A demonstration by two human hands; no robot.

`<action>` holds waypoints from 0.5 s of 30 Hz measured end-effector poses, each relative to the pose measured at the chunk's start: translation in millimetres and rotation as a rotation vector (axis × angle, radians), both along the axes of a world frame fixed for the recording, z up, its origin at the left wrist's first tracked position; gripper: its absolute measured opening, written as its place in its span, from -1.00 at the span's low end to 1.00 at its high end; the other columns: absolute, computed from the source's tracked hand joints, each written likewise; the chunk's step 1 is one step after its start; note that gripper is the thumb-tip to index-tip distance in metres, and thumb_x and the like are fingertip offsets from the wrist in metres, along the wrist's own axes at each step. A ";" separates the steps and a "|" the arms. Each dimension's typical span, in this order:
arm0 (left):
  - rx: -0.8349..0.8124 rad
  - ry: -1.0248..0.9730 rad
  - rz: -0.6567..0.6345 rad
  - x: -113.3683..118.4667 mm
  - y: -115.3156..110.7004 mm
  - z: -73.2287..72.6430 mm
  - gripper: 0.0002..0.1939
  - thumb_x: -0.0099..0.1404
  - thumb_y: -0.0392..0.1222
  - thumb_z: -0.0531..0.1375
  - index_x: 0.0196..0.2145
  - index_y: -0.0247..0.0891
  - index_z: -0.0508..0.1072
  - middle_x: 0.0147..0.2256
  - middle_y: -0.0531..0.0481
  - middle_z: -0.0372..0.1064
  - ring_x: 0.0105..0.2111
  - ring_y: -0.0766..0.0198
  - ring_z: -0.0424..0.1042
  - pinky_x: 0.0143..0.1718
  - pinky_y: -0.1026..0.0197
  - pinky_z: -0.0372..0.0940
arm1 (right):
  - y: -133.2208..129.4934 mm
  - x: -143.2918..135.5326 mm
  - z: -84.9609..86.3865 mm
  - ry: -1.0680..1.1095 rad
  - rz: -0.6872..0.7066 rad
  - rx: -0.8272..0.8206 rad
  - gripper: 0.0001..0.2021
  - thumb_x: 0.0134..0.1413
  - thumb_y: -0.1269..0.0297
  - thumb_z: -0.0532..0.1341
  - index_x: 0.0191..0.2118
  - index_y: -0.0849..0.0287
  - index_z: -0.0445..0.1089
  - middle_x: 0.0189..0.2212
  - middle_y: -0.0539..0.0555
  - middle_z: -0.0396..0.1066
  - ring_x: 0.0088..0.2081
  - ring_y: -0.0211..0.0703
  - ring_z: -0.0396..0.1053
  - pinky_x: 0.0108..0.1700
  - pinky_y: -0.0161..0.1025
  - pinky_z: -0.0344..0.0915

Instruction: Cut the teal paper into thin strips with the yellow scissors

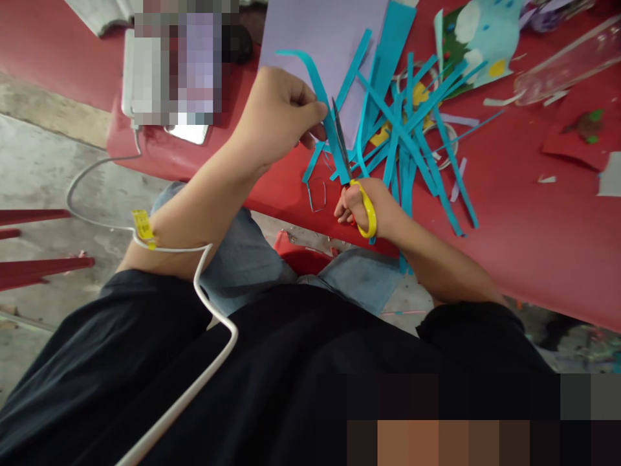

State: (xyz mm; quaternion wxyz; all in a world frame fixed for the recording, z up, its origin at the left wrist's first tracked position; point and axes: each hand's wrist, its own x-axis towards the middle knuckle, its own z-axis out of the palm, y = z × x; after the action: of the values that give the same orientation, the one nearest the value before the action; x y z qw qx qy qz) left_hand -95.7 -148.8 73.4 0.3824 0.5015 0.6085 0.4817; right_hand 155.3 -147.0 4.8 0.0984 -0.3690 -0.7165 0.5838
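Note:
A blue paper strip (317,84) is pinched between the thumb and fingers of my left hand (291,111); its upper end bends to the left. My right hand (361,206) grips yellow-handled scissors (369,217), fingers through the loops. The dark blades point up, along the right side of the held strip, and look slightly parted. Many loose blue strips (398,129) lie crisscrossed on the red table (524,226), just right of the scissors. Beneath some of them is a lilac sheet (315,32).
Tape rolls (444,145) sit among the strips. A clear plastic bottle (567,61) and a painted paper (480,39) lie at the upper right. A white device (140,77) with a cable stands at the upper left. A white cable (220,314) crosses my left arm.

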 end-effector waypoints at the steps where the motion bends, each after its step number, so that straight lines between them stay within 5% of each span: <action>1: 0.007 -0.001 -0.006 -0.2 -0.1 -2.2 -0.77 0.26 -0.36 0.25 -0.55 -0.25 0.54 -0.54 -0.02 0.56 -0.61 0.32 0.47 -0.58 0.19 0.11 | 0.1 -0.5 2.5 -0.007 -0.005 -0.006 -0.12 0.21 -0.74 0.01 -0.40 0.11 0.43 -0.45 0.18 0.60 -0.42 -0.03 0.66 -0.44 -0.20 0.47; 8: 0.055 -0.006 -0.020 -2.2 4.2 -18.7 -0.71 0.27 -0.27 0.30 -0.60 -0.11 0.51 -0.54 0.05 0.58 -0.59 0.27 0.50 -0.56 0.14 0.16 | 0.2 -1.1 15.1 -0.061 0.021 -0.016 -0.06 0.17 -0.78 -0.05 -0.39 0.14 0.45 -0.44 0.22 0.61 -0.38 -0.01 0.67 -0.34 -0.16 0.52; 15: 0.051 -0.021 0.003 -4.1 2.9 -9.3 -0.79 0.25 -0.37 0.24 -0.54 -0.29 0.54 -0.55 -0.02 0.56 -0.62 0.31 0.49 -0.60 0.25 0.16 | -0.7 -1.7 16.8 -0.067 0.025 -0.008 -0.07 0.14 -0.79 -0.01 -0.41 0.12 0.46 -0.42 0.19 0.63 -0.38 -0.01 0.67 -0.36 -0.17 0.52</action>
State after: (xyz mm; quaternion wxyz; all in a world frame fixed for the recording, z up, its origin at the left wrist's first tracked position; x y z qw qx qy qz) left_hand -99.8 -145.8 64.1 0.3754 0.5051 0.5926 0.5027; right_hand 153.6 -147.8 21.6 0.0656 -0.3797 -0.7215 0.5753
